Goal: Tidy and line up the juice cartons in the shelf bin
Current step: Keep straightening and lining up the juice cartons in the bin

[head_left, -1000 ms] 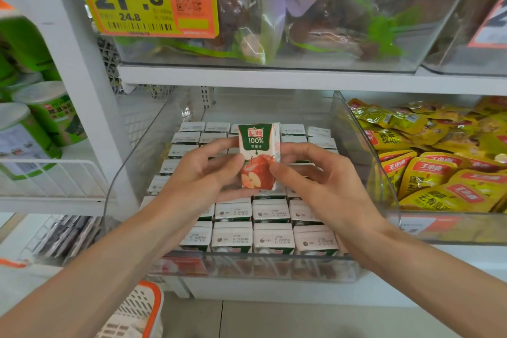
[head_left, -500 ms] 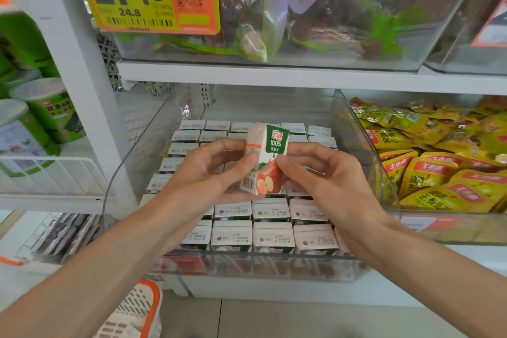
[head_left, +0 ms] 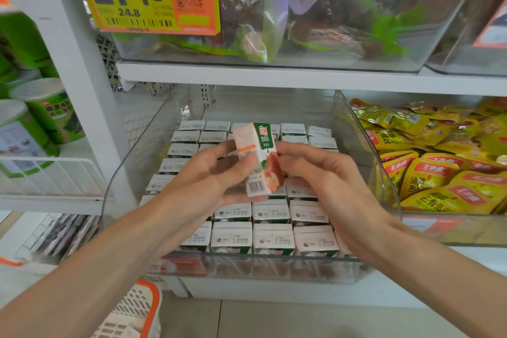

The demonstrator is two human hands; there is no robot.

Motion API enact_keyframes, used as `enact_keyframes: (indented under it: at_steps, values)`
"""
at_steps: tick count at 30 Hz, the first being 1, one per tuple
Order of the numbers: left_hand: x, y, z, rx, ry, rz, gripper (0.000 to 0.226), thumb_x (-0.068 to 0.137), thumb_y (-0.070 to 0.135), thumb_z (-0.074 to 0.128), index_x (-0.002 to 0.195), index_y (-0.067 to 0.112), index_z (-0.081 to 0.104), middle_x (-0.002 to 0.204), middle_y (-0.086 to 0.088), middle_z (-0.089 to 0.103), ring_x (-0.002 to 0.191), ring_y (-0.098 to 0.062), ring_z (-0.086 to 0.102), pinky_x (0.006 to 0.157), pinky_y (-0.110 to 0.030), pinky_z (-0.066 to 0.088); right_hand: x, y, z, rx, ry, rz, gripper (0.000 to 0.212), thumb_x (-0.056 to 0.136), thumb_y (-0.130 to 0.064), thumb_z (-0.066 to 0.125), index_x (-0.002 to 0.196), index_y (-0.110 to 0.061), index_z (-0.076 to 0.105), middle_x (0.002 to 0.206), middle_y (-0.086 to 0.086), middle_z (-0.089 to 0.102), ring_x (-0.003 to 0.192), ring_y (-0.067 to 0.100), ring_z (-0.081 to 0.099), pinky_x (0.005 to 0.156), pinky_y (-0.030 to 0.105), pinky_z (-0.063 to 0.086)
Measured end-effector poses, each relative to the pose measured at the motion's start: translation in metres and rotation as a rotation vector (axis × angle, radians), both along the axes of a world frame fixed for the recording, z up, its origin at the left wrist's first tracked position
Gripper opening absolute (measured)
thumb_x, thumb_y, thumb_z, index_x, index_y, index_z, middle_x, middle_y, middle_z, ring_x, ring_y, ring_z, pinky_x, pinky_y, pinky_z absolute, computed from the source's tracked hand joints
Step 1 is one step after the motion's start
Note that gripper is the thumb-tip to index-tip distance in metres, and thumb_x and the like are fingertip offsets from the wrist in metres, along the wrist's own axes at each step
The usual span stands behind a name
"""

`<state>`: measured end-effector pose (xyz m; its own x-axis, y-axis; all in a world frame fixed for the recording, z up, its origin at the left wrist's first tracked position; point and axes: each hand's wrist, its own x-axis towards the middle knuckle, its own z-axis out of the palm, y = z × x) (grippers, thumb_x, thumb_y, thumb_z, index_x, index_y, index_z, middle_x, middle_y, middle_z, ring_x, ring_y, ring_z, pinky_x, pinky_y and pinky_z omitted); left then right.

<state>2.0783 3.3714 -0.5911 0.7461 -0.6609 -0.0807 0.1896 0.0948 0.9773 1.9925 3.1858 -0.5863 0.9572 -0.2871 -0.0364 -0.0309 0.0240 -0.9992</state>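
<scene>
While left hand (head_left: 203,186) and right hand (head_left: 323,173) fingers (head_left: 290,149) pinch the tilted carton (head_left: 259,159) over the bin (head_left: 274,266), square it upright, then seat it flush with the rows (head_left: 271,239)

The held carton (head_left: 262,149) has a white side with an orange stripe and a black barcode; its front is green above, with red apples below. The cartons (head_left: 271,237) in the bin (head_left: 137,162) show white tops with small dark print. On the right, the packets (head_left: 428,175) are yellow with red labels.
</scene>
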Motion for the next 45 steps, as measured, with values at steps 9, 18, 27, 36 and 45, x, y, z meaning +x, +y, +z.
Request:
enact_keyframes:
  at_steps: [9,18,27,36,45]
  values:
    - [0.0,-0.002,-0.001,0.047,-0.096,0.063,0.059,0.078,0.046,0.075,0.132,0.022,0.067,0.12,0.0,0.078,0.106,-0.021,0.077,0.082,-0.028,0.063,-0.002,-0.003,-0.004,-0.05,-0.052,0.077,0.035,0.087,-0.02,0.083,0.121,-0.015,0.075,0.115,0.0,0.08,0.108,0.011,0.076,0.093,0.019,0.058]
    - [0.003,-0.002,0.0,-0.002,-0.065,0.038,0.044,0.09,0.028,0.069,0.133,0.021,0.061,0.115,-0.011,0.079,0.106,-0.028,0.077,0.085,-0.032,0.063,-0.002,-0.004,-0.003,-0.034,-0.032,0.045,0.019,0.1,-0.022,0.071,0.116,-0.019,0.08,0.109,0.001,0.082,0.11,0.022,0.076,0.108,0.048,0.055]
    - [0.005,-0.002,-0.007,0.001,-0.053,0.111,0.055,0.08,0.019,0.08,0.132,0.021,0.063,0.119,-0.004,0.077,0.105,-0.026,0.077,0.08,-0.037,0.065,0.0,-0.003,-0.007,-0.089,-0.082,0.028,0.03,0.089,-0.022,0.083,0.118,-0.021,0.074,0.107,-0.004,0.081,0.1,0.013,0.078,0.088,0.023,0.061]
    - [0.005,0.0,-0.006,0.012,-0.089,0.07,0.042,0.09,0.013,0.071,0.13,0.023,0.068,0.127,0.003,0.074,0.112,-0.024,0.075,0.086,-0.039,0.064,0.0,-0.006,-0.008,-0.119,-0.115,-0.031,0.03,0.086,-0.018,0.086,0.115,-0.025,0.078,0.1,-0.006,0.081,0.096,0.008,0.078,0.082,0.014,0.058]
    - [0.003,0.003,-0.001,0.132,-0.398,0.188,0.047,0.071,0.021,0.086,0.111,0.043,0.074,0.123,0.023,0.073,0.118,0.001,0.068,0.097,-0.024,0.054,0.001,-0.006,-0.011,-0.255,-0.208,-0.023,0.034,0.083,-0.005,0.089,0.11,-0.019,0.073,0.112,-0.007,0.08,0.113,0.011,0.073,0.096,0.031,0.061]
